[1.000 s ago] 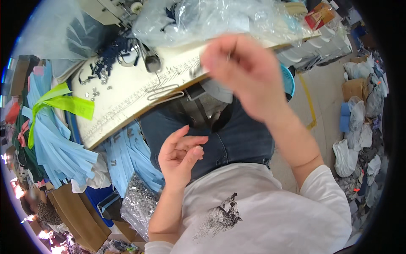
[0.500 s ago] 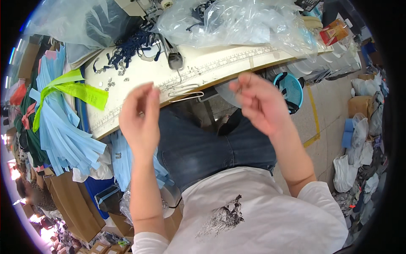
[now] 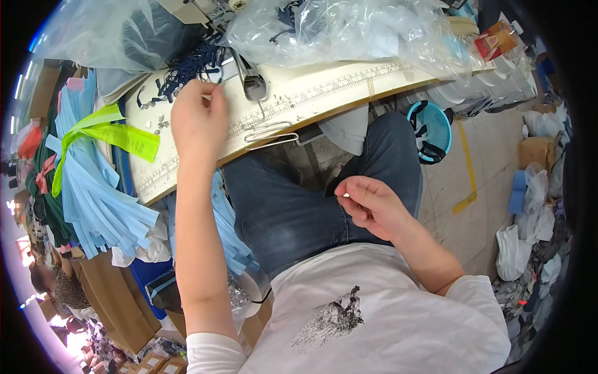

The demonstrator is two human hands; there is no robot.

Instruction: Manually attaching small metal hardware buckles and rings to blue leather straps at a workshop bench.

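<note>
Head view: the left hand [image 3: 198, 118] is raised over the cream tabletop [image 3: 324, 93], fingers pinched on a small item too small to tell, beside dark blue cords [image 3: 187, 68]. The right hand [image 3: 367, 206] is curled over the blue-jeaned lap [image 3: 280, 212], pinching a tiny pale piece whose long axis cannot be told.

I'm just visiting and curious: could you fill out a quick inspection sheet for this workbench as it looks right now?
Surface: cream table with a ruler strip along its edge.
Job's things: dark cords under the left hand's fingertips; a tiny pale piece pinched in the right hand.
Clutter: clear plastic bags, small metal bits.
Hands: left hand on the table; right hand over the lap.
Cables: nothing seen.
Surroundings: light blue strips, teal basket, cardboard boxes.
</note>
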